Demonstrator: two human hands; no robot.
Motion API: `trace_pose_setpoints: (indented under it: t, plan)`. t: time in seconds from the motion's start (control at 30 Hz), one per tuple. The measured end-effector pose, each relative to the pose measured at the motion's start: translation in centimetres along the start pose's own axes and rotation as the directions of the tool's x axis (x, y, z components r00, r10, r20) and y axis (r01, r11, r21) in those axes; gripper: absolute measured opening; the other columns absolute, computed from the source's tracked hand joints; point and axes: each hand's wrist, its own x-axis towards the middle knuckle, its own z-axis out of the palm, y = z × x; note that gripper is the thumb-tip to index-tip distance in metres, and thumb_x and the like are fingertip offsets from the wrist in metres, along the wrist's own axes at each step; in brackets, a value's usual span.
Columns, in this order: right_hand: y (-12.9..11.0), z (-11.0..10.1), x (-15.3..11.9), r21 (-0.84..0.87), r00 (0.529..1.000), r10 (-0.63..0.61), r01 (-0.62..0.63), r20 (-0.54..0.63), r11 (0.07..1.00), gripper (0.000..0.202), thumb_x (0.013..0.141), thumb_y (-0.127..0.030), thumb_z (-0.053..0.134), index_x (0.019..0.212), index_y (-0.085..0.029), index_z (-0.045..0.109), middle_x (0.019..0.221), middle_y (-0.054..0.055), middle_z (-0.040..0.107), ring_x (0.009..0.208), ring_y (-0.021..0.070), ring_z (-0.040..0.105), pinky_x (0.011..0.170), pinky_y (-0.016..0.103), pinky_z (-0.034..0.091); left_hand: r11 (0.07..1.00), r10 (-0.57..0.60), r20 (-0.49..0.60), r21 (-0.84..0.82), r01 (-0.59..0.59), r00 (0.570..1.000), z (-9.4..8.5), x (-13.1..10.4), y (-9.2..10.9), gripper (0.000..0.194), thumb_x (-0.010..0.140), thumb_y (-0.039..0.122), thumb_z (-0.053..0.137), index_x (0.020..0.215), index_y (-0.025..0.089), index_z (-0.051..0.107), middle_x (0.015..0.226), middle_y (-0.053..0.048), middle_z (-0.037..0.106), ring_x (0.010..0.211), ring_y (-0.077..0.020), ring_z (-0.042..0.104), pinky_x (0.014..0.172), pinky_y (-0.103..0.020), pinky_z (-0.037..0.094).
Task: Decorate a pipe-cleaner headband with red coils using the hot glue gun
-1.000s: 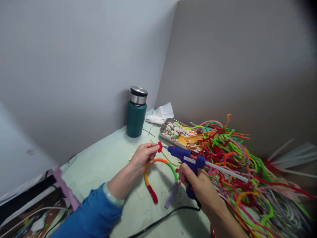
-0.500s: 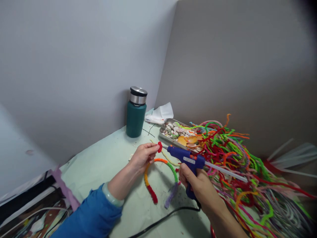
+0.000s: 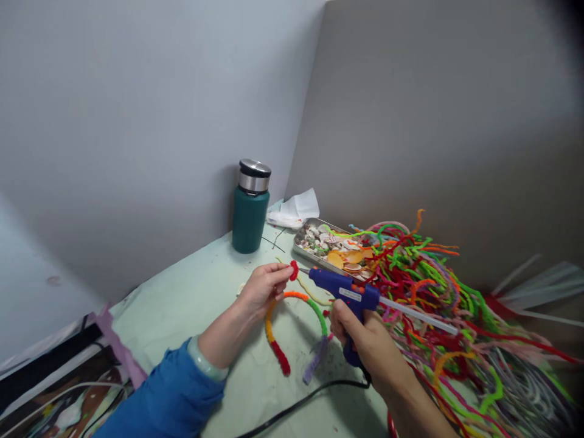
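Note:
Between the thumb and fingers of my left hand (image 3: pixel 264 289) is a small red fuzzy piece (image 3: pixel 294 271). My right hand (image 3: pixel 358 331) is wrapped round the handle of a blue glue gun (image 3: pixel 337 285), whose nozzle points left at the red piece, very close to it. A white glue stick (image 3: pixel 417 313) sticks out of the gun's back. Below my hands, a rainbow-coloured fuzzy headband (image 3: pixel 317 309) lies curved on the pale green table cover (image 3: pixel 182 304). Its left end is red, its right end purple.
A teal bottle (image 3: pixel 250 222) stands by the wall, with crumpled white paper (image 3: pixel 296 208) beside it. Behind the gun lies a metal tray (image 3: pixel 312 260) of shells. Colourful pipe cleaners (image 3: pixel 429 286) are heaped at the right. A black cord (image 3: pixel 296 406) crosses the front.
The glue gun has shifted very slightly to the right, away from the red piece. My left hand keeps its pinch on the piece, nearly unmoved.

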Motion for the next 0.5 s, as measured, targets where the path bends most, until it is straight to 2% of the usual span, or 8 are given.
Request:
trace_pose_setpoints:
  t: [0.13, 0.3, 0.5]
  plan:
    - [-0.09, -0.07, -0.02, -0.013, 0.996, 0.025, -0.024, 0.082, 1.0, 0.047, 0.081, -0.06, 0.045, 0.062, -0.018, 0.051, 0.055, -0.001, 0.045, 0.051, 0.011, 0.04, 0.049, 0.024, 0.031, 1.0, 0.005, 0.01, 0.004, -0.005, 1.0, 0.01, 0.0, 0.0, 0.022, 0.066, 0.031, 0.072, 0.07, 0.012, 0.061, 0.051, 0.005, 0.039, 0.042, -0.0033, 0.028, 0.039, -0.019, 0.02]
    - [-0.15, -0.13, -0.03, -0.01, 0.996, 0.04, -0.04, 0.084, 0.999, 0.047, 0.082, -0.06, 0.044, 0.066, -0.016, 0.054, 0.056, -0.001, 0.046, 0.052, 0.011, 0.041, 0.049, 0.024, 0.03, 1.0, -0.011, -0.014, -0.016, 0.01, 1.0, 0.08, -0.04, 0.1, 0.021, 0.066, 0.03, 0.072, 0.071, 0.012, 0.061, 0.054, 0.004, 0.041, 0.044, -0.0032, 0.028, 0.039, -0.018, 0.02]
    - [-0.13, -0.16, -0.03, 0.01, 0.998, 0.032, -0.032, 0.053, 0.999, 0.048, 0.082, -0.061, 0.043, 0.062, -0.018, 0.048, 0.056, -0.002, 0.045, 0.052, 0.0107, 0.04, 0.05, 0.024, 0.031, 0.999, -0.017, -0.008, -0.046, 0.017, 1.0, 0.09, -0.07, 0.19, 0.021, 0.065, 0.029, 0.073, 0.07, 0.012, 0.061, 0.054, 0.004, 0.042, 0.044, -0.0035, 0.029, 0.038, -0.017, 0.021]
